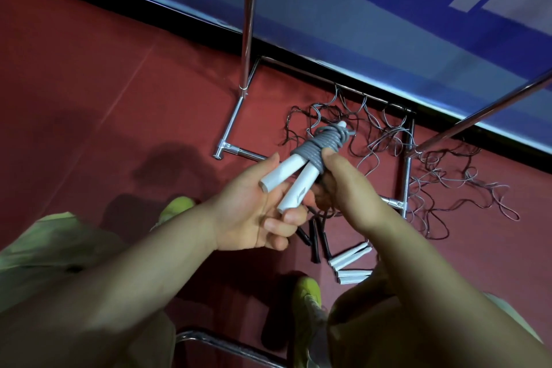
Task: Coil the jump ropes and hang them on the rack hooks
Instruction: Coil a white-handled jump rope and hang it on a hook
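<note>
A jump rope with two white handles and a grey cord wound into a tight coil is held in front of me. My left hand holds the two handles from below, fingers curled round them. My right hand grips the coiled grey cord, thumb pressed on the wraps. Below, on the red floor, lie tangled thin ropes with black handles and white handles. Chrome rack tubes rise from a floor frame; no hooks are in view.
The rack's base frame lies on the red floor among the loose ropes. A slanted chrome bar crosses at right. A blue wall stands behind. My yellow-green shoes and another chrome tube are near the bottom.
</note>
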The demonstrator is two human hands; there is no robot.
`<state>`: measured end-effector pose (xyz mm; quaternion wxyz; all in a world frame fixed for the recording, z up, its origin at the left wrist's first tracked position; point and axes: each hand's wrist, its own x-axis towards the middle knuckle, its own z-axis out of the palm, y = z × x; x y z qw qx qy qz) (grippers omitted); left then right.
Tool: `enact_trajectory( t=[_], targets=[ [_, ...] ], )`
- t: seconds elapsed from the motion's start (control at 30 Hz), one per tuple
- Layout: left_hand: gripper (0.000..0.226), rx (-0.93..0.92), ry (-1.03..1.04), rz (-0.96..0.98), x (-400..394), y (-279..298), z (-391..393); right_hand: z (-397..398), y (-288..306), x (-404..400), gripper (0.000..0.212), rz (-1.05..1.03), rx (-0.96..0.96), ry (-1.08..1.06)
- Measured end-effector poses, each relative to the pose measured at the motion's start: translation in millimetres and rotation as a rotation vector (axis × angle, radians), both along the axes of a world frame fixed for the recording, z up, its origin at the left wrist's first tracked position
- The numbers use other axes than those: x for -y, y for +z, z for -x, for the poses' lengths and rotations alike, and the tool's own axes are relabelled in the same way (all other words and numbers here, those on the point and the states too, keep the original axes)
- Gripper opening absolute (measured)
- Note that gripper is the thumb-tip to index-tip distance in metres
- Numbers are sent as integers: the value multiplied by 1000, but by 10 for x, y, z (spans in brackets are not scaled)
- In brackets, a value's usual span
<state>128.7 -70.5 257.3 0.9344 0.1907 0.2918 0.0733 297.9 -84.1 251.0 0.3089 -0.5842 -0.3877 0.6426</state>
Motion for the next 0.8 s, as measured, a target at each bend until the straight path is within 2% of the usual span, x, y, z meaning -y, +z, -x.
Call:
enact_trajectory(
  t=[0.07,0.37,0.5,0.63,0.8],
  targets=[
    [60,-80,3,-32,-25,-3,-14,-13,3,2,49,-12,59,72],
    [56,-432,0,-416,-25,-52,-61,-10,36,3,41,66,152,67],
    [55,-599,-38,-614,-15,-121,-69,3,-5,16,47,118,241,82],
    [77,-746,-137,-792,-21,-230,-46,11,-20,21,55,182,301,118],
    [86,-831,-210,-934,-12,-276,-35,-2,-9,30,69,279,320,176]
  ],
)
